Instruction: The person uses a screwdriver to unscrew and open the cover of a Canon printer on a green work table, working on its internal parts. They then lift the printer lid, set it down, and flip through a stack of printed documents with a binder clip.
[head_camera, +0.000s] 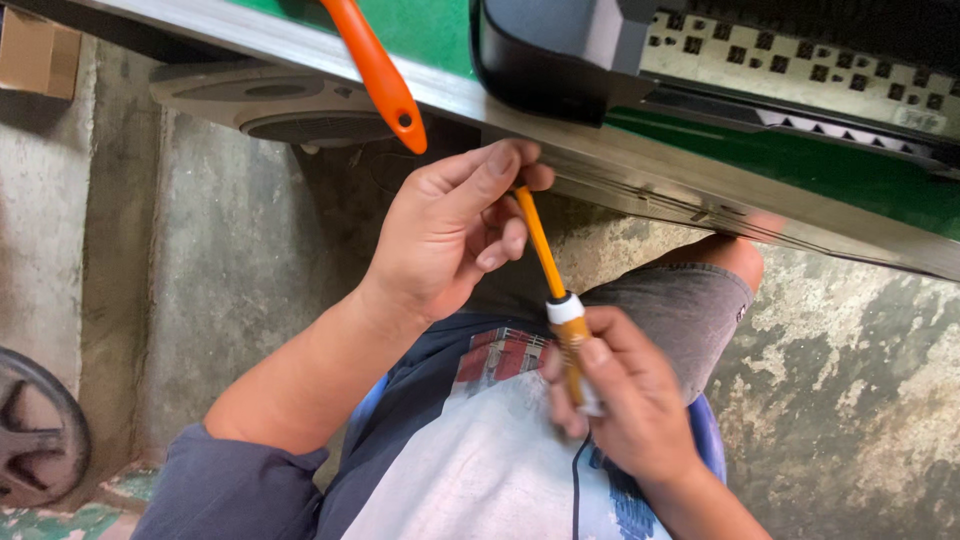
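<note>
Screwdriver (556, 300) held two-handed below workbench edge (640, 180); floor (850, 380) open beneath.

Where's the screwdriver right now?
In the head view, the screwdriver sits mid-frame over the person's lap: the right hand grips its handle, and the left hand pinches its orange shaft just below the table edge.

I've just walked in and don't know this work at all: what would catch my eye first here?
Probably the orange-shafted screwdriver in the middle, its handle gripped by the right hand while the left hand pinches the shaft near the tip, just under the metal edge of a green-topped table. Next, a bright orange tool handle sticks out over that edge at the top.
</note>
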